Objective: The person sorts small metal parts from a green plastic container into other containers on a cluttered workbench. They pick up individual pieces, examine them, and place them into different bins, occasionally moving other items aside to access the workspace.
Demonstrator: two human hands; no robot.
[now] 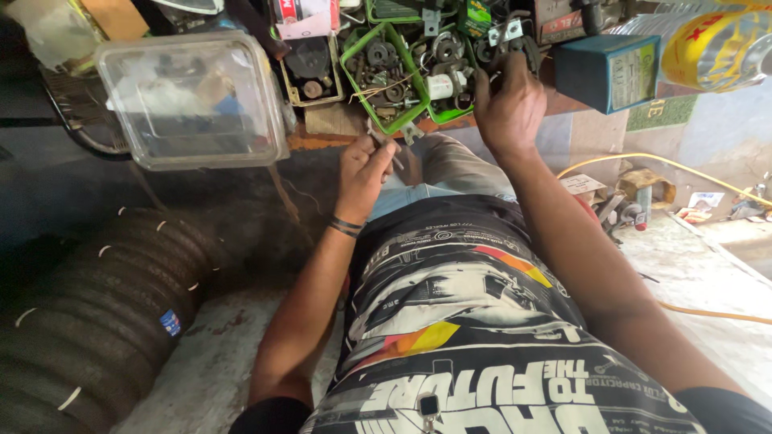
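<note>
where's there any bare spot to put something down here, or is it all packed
Bare patches: the concrete floor between the stacked tyres and the left arm, and the floor beyond the yellow hose. Crowded: the green trays full of metal parts, where the right hand digs. The left hand holds a small metal part just below.

One view only, head cam. It looks steeply down the wearer's own torso, so the printed shirt (482, 321) fills the bottom centre and its print reads upside down. Both forearms run up from the lower corners into mid-frame. Facing forward and down at a cluttered shelf (338, 137) of green parts trays (347, 68) along the top edge (close, at arm's reach). Wide lens: stacked tyres (88, 313) at left edge, concrete floor (708, 273) and yellow hose (643, 161) at right. No second view, so nothing shared.
</note>
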